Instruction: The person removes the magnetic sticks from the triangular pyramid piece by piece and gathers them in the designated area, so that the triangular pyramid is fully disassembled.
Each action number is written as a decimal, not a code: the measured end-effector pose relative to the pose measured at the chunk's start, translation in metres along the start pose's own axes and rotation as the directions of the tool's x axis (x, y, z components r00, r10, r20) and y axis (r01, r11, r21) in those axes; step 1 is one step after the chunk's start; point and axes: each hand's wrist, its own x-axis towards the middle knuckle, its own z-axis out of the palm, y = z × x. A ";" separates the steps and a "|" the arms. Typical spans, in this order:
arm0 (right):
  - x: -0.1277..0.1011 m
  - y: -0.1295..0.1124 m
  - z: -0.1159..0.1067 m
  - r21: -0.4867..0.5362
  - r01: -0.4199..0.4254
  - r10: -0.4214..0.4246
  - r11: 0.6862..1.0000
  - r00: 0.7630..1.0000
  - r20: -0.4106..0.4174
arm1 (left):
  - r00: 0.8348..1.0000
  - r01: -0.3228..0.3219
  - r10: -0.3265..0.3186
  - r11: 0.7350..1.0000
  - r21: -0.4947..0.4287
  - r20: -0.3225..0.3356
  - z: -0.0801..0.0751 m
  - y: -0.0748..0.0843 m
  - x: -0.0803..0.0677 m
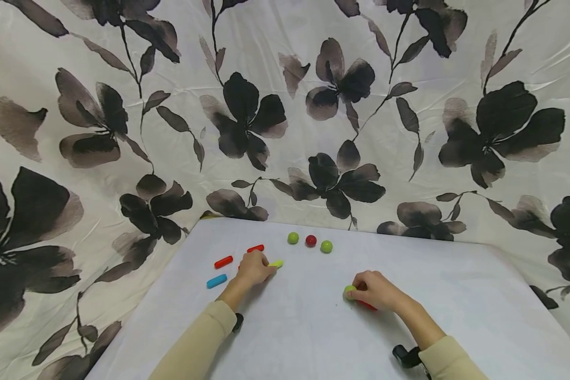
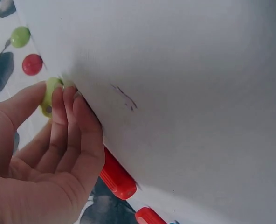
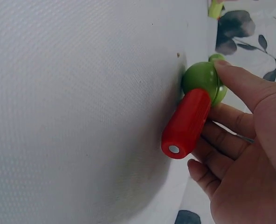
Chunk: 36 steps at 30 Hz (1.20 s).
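Observation:
Between its thumb and fingertips, my left hand [image 1: 255, 268] pinches a yellow-green rod [image 1: 276, 264], whose end shows a grey dot in the left wrist view. A red rod [image 2: 117, 177] lies beside that hand, partly hidden by it. My right hand [image 1: 379, 291] grips a green ball [image 3: 199, 77] between thumb and fingers, low over the table. Against this ball sits the end of a red rod [image 3: 187, 123], its free end showing a silvery disc; in the head view the rod is partly covered by the fingers.
Two more red rods [image 1: 224, 262] and a blue rod [image 1: 216, 281] lie around the left hand. Farther back stand a green ball [image 1: 293, 238], a red ball [image 1: 311, 241] and another green ball [image 1: 326, 246]. A floral cloth [image 1: 247, 121] hangs behind the white table [image 1: 294, 327].

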 end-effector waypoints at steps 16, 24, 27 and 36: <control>-0.003 0.000 0.003 -0.012 -0.069 0.069 0.998 0.997 -0.034 | 0.999 0.041 -0.040 0.999 0.016 -0.030 0.002 -0.005 0.002; -0.002 -0.002 0.003 -0.131 -0.128 0.114 0.983 0.988 -0.109 | 1.000 -0.016 0.015 0.995 0.100 0.013 -0.006 0.000 -0.009; -0.002 -0.003 0.002 -0.156 -0.160 0.140 0.975 0.982 -0.129 | 0.996 -0.083 0.078 0.984 0.159 0.037 -0.008 0.006 -0.018; -0.011 0.001 -0.012 -0.116 -0.063 0.057 0.991 0.997 -0.053 | 0.934 -0.276 0.246 0.957 0.087 0.258 0.000 0.026 -0.049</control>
